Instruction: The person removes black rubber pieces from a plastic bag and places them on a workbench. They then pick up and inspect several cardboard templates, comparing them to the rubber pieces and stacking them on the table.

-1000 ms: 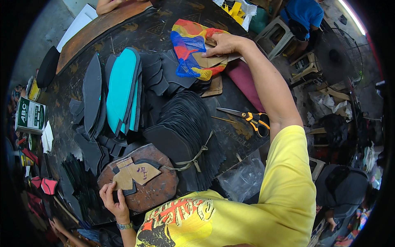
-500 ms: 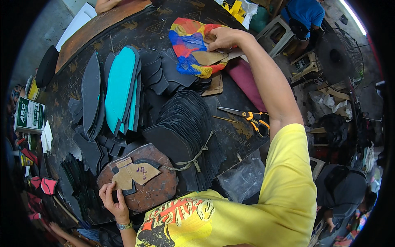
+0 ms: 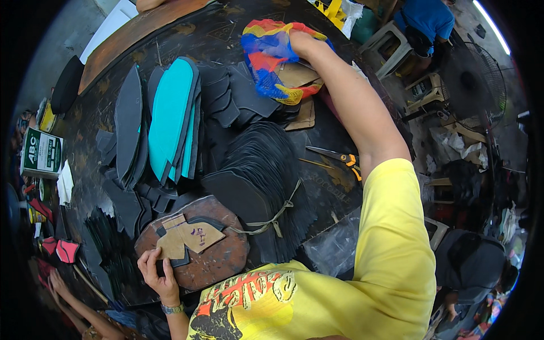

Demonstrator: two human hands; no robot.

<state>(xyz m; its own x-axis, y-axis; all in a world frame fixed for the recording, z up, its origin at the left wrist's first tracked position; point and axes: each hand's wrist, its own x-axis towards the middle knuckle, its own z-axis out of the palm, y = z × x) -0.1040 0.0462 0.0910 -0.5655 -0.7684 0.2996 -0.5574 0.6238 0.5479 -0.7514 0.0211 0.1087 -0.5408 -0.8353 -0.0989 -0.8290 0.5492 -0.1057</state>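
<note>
My left hand (image 3: 156, 273) presses a brown cardboard pattern (image 3: 190, 238) and a black cut piece flat on a round brown cutting block (image 3: 218, 266) near my body. My right hand (image 3: 303, 42) reaches far across the table and is pushed into a red, yellow and blue mesh bag (image 3: 272, 59) that holds brown cardboard pieces (image 3: 297, 76); its fingers are hidden by the mesh. A tied bundle of black sole pieces (image 3: 266, 181) lies between the two hands.
Teal foam soles (image 3: 170, 119) and several black soles (image 3: 127, 130) fan out on the dark table. Orange-handled scissors (image 3: 340, 158) lie by my right arm. A green-and-white box (image 3: 41, 153) stands at left. Another person's hand (image 3: 56, 280) shows lower left. A stool (image 3: 391, 48) and a fan (image 3: 473, 85) stand at right.
My right hand has gone from gripping cardboard at the mesh bag's edge to reaching inside the bag, and the bag has shifted and bunched up. The left hand stays put.
</note>
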